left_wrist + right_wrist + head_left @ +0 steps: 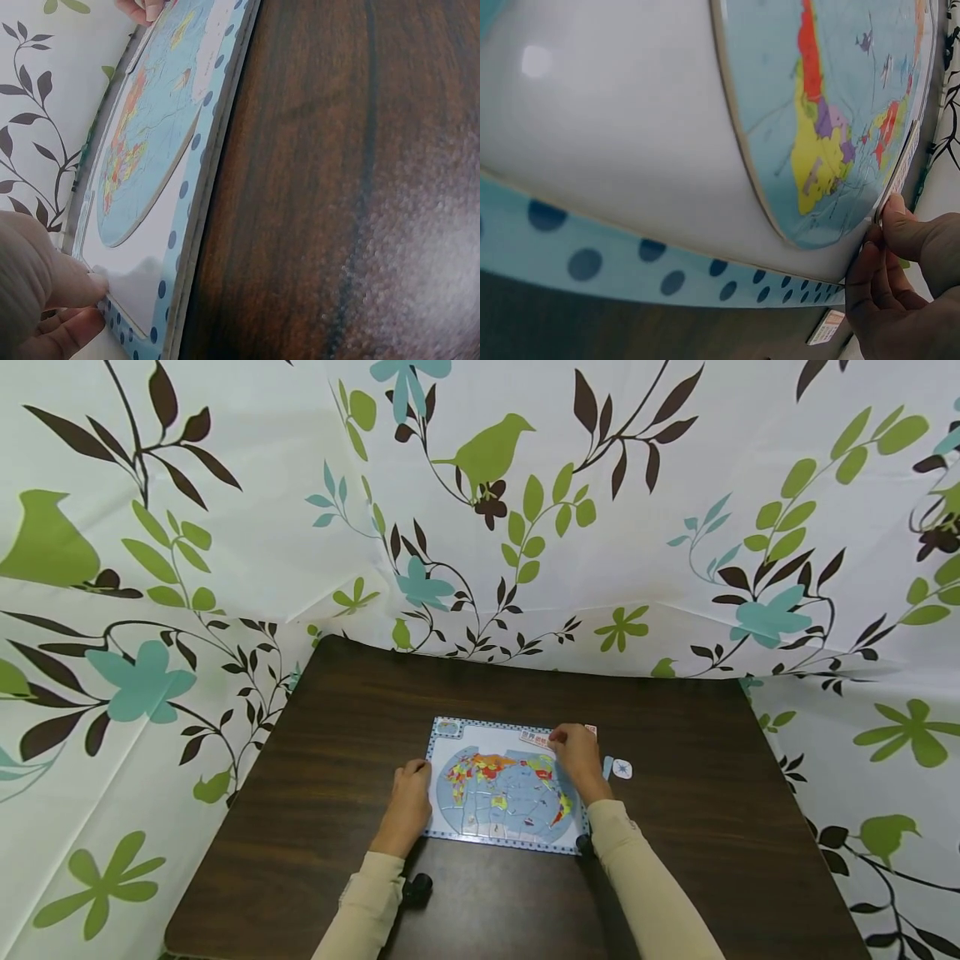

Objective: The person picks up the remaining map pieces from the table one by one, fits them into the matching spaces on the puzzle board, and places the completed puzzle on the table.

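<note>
A world map puzzle [495, 839] in a blue dotted frame lies on the table, its oval map filled with interlocking pieces. At its left edge is my left hand [407, 797]; in the left wrist view the thumb [79, 289] and fingers pinch the dotted border near a corner. My right hand [579, 758] reaches over the upper right part. Between thumb and fingers it pinches a flat title piece [534, 739] with printed characters, tilted over the board's top in the right wrist view. The fingers hide one end of that piece.
Right of the board lie a white compass piece [622, 768] and a light blue strip [607, 767]. A small printed piece [827, 327] lies beyond the dotted border. The dark wood table [300, 827] meets a patterned cloth [480, 560] at its back edge.
</note>
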Tool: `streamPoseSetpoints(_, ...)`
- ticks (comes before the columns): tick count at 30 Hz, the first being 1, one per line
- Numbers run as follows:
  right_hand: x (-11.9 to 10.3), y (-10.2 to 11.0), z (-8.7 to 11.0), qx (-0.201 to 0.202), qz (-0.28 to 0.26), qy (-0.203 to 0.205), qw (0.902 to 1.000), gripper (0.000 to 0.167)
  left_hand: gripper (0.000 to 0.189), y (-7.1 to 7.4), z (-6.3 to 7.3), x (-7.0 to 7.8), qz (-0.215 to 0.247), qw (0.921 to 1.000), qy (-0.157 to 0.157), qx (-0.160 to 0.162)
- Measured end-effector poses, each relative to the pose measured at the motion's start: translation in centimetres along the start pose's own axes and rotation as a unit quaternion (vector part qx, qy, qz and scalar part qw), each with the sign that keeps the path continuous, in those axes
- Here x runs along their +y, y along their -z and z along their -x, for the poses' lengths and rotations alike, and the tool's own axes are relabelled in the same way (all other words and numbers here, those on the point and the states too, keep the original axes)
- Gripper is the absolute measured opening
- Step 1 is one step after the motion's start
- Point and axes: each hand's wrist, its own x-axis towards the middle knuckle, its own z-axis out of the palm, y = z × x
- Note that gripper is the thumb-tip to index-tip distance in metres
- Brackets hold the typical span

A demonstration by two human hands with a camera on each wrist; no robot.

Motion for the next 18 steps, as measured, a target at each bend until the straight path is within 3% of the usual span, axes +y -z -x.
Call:
streamPoseSetpoints(12,0.35,0.04,-0.28,-0.003,0.005,0.029,0.9996,0.011,0.035,-0.35,0.02,-0.21,0.003,0.9992,-0.028,0.029)
streamPoseSetpoints(18,0.53,-0.06,-0.42,-0.015,0.004,0.024,0.9996,0.011,0.035,-0.32,-0.07,-0.28,0.003,0.9994,-0.024,0.025)
